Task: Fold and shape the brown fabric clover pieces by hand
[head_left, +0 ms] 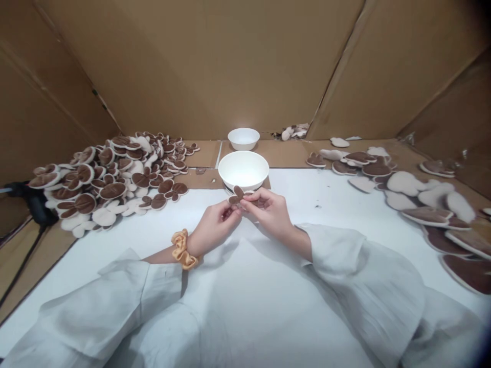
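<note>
Pinched between my two hands is a small brown plush piece with white edging and ear-like lobes (237,193), just in front of the nearer white bowl (243,171). My left hand (215,225) grips its lower left side between thumb and fingers. On its right side, the thumb and fingertips of my right hand (271,210) are closed on it. Part of the piece is hidden behind my fingers. What the nearer bowl holds, if anything, I cannot make out.
A second white bowl (243,139) stands behind the first. Left lies a large heap of brown-and-white plush pieces (113,190), beside a black tool with a cable (36,204). Larger plush pieces (425,215) spread along the right. Cardboard walls (215,66) enclose the white tabletop (307,197).
</note>
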Tool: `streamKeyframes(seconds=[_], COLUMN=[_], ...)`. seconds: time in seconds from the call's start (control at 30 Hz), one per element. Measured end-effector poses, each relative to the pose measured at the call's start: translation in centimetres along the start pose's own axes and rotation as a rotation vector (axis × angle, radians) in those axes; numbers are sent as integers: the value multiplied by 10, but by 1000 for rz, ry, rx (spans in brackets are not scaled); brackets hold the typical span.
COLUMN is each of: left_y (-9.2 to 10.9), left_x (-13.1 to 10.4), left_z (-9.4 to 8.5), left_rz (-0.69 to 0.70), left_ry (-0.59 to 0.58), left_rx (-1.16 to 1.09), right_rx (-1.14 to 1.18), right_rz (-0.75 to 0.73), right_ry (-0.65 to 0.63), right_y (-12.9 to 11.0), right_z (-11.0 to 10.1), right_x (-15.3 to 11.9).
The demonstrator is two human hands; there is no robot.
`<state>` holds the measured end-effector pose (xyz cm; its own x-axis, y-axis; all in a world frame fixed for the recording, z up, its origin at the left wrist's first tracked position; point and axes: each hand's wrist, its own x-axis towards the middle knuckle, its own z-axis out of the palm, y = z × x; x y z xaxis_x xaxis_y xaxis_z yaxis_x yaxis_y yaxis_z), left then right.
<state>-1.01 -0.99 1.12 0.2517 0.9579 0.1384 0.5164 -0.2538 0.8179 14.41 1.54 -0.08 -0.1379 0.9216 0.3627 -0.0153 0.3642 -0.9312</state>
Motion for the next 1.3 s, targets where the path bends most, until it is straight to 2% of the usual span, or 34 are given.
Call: streamKeyframes(seconds=[0.27,0.47,0.6,0.7,0.77,0.97,1.1,1.2,1.3], left_y=[5,5,3,3,4,7,2,-3,-5], left_x=[-4,-5,1,6,10,21,27,26,21], left_z=[0,-4,-11,-19,-24,-41,-44,-37,-27], left_rz=[103,269,389,438,425,188,107,7,-42], left_ry=[11,46,56,15,-59,-295,-418,-437,-383], left_rx=[-16,235,461,506,455,150,-133,-423,-542], right_rx=[-19,-257,-345,-386,-411,-478,-409,-367,-365], right_rz=[22,-91,-156,-239,-297,-522,-543,-517,-499], right_ry=[-20,-78,-198,-305,-358,-446,-468,-410,-284], right_y=[8,11,10,10,11,13,11,9,5], right_z=[-2,-7,-9,-10,-10,-12,-10,-8,-7], right_x=[2,3,1,-1,-2,-4,-6,-7,-8])
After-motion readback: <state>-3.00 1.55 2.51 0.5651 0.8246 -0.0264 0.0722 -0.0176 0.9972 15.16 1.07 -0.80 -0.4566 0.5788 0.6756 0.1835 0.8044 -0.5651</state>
